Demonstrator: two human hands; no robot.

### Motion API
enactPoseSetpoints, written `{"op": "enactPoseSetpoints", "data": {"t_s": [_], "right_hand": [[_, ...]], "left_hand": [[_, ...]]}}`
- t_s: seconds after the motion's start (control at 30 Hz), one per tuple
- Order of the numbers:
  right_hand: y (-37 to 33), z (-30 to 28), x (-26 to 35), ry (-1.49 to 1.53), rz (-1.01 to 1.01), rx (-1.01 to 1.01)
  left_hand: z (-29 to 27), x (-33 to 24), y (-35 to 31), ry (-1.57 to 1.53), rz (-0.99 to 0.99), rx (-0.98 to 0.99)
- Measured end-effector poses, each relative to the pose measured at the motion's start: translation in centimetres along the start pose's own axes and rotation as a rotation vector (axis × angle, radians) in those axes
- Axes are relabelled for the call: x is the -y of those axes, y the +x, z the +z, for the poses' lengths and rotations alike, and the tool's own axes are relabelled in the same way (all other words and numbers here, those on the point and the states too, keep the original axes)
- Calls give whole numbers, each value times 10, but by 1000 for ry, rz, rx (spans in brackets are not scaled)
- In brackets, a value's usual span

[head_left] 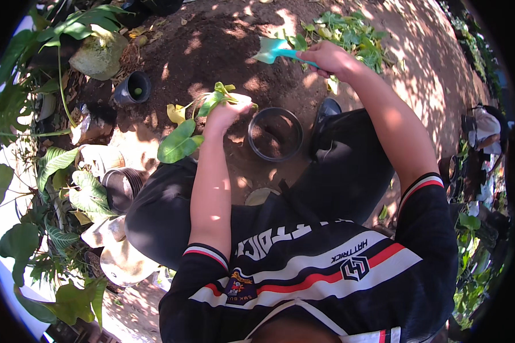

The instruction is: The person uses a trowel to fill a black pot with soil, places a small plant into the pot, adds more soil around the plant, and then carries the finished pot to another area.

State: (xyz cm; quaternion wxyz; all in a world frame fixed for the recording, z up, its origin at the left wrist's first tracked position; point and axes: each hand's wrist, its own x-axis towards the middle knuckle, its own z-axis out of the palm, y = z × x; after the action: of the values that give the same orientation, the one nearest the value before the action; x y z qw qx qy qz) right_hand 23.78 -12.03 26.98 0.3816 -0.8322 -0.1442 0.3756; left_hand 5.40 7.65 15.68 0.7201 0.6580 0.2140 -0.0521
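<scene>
My left hand [228, 116] is closed around a leafy plant cutting [179, 140], whose broad green leaves hang out on the left side of the fist. In my right hand [328, 59] is the handle of a turquoise hand trowel [273, 50]; its blade points left over dark loose soil [212, 57]. A round black plant pot [250, 136] stands on the ground between my legs, with some soil inside. The left hand is just up and left of this pot, apart from it. Whether the cutting has roots is hidden by the hand.
Cut green leaves [357, 43] lie in a heap beyond my right hand. At the left are a small dark pot [133, 88], a rough stone-like lump [99, 54], stacked black pots [122, 188] and large-leaved plants [68, 306]. Another person [486, 130] is at the far right.
</scene>
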Motion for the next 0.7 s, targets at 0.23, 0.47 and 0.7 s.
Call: {"op": "enactPoseSetpoints", "data": {"t_s": [0.23,0.47,0.7], "right_hand": [[-8,-12,-2,-87,-35,-33],[-18,-38,17,-164,-144,30],[7,-26,10,-222,-106,-5]], "left_hand": [[51,17,2,248,-170,82],[81,50,16,549,-151,191],[86,68,30,618,-212,266]]}}
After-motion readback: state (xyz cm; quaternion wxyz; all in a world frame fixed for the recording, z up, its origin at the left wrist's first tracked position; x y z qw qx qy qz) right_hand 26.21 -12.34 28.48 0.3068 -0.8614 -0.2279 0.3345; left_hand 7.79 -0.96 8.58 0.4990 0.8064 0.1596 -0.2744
